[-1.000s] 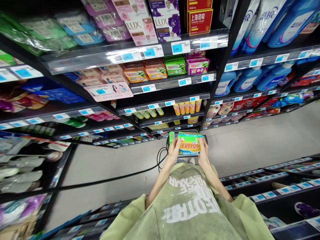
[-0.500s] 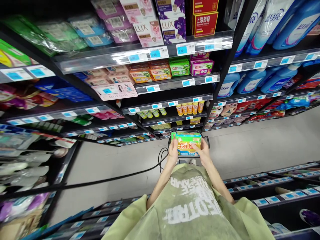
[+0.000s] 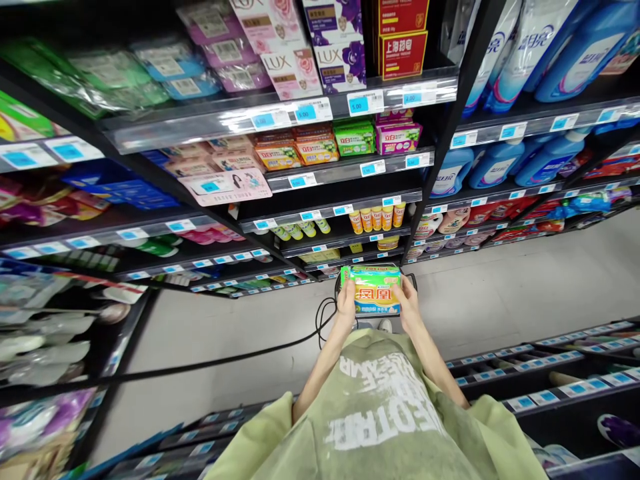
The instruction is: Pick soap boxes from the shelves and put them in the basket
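Observation:
Between my two hands is a green, yellow and blue soap pack (image 3: 376,291) with large red characters on its front. My left hand (image 3: 346,297) grips its left end. On the right end, my right hand (image 3: 408,300) is closed with the thumb along the front edge. The fingers behind the pack are hidden. Under and behind the pack, part of a dark basket (image 3: 415,285) shows its rim.
Ahead stand shelves with boxed LUX soap (image 3: 294,72), red soap boxes (image 3: 401,55), orange soap packs (image 3: 278,155) and blue detergent bottles (image 3: 497,164). A black cable (image 3: 225,359) runs leftward. Another shelf (image 3: 565,393) is close behind me. Grey floor (image 3: 490,287) lies between.
My right thumb has moved from across the pack's front to its right edge, uncovering the red characters. Both hands still hold the pack. The view has shifted slightly.

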`<state>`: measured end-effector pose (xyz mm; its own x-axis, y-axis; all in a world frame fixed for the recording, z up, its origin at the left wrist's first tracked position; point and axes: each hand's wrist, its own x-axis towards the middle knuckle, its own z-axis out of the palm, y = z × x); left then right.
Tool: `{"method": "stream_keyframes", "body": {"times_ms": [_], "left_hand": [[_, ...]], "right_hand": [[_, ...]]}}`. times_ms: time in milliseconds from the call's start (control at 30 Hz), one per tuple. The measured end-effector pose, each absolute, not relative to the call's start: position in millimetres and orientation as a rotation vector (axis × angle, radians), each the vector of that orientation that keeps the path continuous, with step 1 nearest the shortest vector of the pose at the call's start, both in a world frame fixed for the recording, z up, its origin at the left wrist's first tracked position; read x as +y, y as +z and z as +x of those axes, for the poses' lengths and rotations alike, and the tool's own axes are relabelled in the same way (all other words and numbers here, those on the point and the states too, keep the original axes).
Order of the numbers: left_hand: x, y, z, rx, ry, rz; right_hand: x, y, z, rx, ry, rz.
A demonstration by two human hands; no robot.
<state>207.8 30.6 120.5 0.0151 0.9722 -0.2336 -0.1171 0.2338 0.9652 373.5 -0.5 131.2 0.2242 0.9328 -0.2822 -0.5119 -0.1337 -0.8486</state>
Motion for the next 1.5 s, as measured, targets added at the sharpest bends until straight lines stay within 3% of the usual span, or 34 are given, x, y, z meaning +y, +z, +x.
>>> {"method": "stream_keyframes", "body": {"times_ms": [1500], "left_hand": [[40,118,204,1.103,1.193,0.991]], "right_hand": [[4,148,386,-0.688,1.298,-0.941]]}}
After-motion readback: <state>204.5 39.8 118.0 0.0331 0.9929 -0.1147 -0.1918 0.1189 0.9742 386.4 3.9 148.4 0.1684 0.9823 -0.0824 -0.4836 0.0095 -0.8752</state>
